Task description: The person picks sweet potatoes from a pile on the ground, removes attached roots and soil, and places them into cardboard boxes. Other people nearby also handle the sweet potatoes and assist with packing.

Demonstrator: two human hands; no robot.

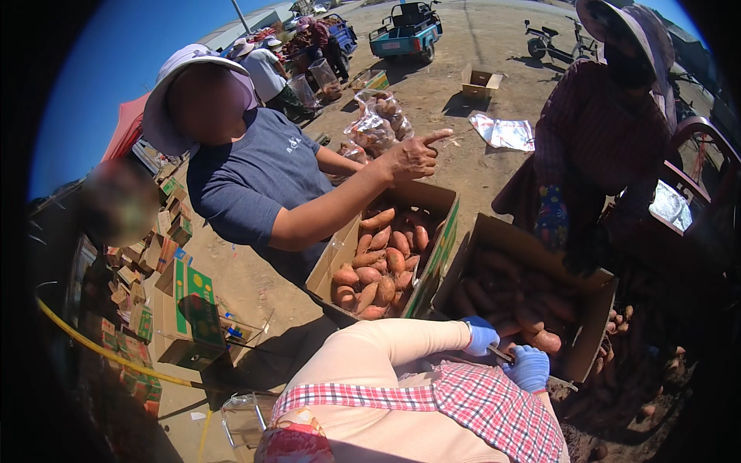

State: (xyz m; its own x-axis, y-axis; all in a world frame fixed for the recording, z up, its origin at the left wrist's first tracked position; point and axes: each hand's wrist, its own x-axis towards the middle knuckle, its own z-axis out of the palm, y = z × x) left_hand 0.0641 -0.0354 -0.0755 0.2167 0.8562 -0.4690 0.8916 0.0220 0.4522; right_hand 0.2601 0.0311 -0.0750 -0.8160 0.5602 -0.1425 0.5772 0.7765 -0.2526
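Observation:
Both of my hands wear blue knit gloves and meet at the near side of a cardboard box (593,324) of sweet potatoes. My left hand (481,335) is curled at one end of a narrow dark strip (501,353). My right hand (527,368) closes over its other end. Whether the strip is the box's rim or a thin tool cannot be told. A reddish sweet potato (546,342) lies just beyond my right fingers. Shadow darkens most of the sweet potatoes (492,283) in this box.
A second box (443,254) of sweet potatoes adjoins on the left. Behind it a person (260,173) points rightward. Another person (602,127) in patterned gloves reaches over my box. Loose sweet potatoes (619,370) lie at right. A green carton (194,312) and yellow hose (116,362) are at left.

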